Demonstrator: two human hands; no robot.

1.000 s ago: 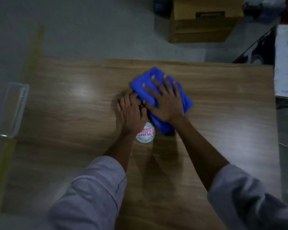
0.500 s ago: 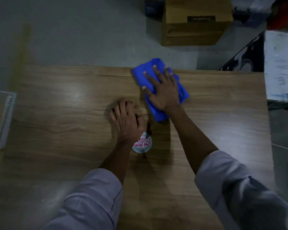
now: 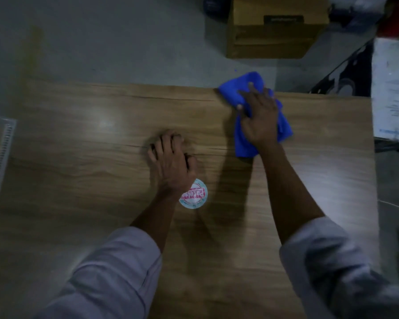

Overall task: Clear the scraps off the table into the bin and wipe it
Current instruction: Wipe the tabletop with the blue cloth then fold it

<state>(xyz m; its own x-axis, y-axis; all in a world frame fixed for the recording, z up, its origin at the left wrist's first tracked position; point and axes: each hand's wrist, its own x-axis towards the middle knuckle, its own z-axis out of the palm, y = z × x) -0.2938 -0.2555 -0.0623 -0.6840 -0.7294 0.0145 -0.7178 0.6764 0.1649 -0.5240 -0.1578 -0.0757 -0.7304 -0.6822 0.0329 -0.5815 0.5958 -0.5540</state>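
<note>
A blue cloth (image 3: 242, 143) lies on the wooden table (image 3: 78, 157) near its far edge, one corner over the edge. My right hand (image 3: 259, 118) presses flat on the cloth with fingers spread. Near the table's middle my left hand (image 3: 171, 163) rests on the wood, fingers bent with the tips touching the surface. A round white sticker with pink lettering (image 3: 194, 196) sits on the table just by my left wrist. A white slotted bin (image 3: 0, 157) shows at the left edge of the view, beside the table.
A cardboard box (image 3: 272, 31) stands on the grey floor beyond the table. A white board with print (image 3: 394, 88) lies at the right, past the table's right edge. A yellow strip (image 3: 30, 49) runs along the floor at the left.
My right hand has pushed the blue cloth away and to the right, up to the far edge. My left hand stays near the sticker.
</note>
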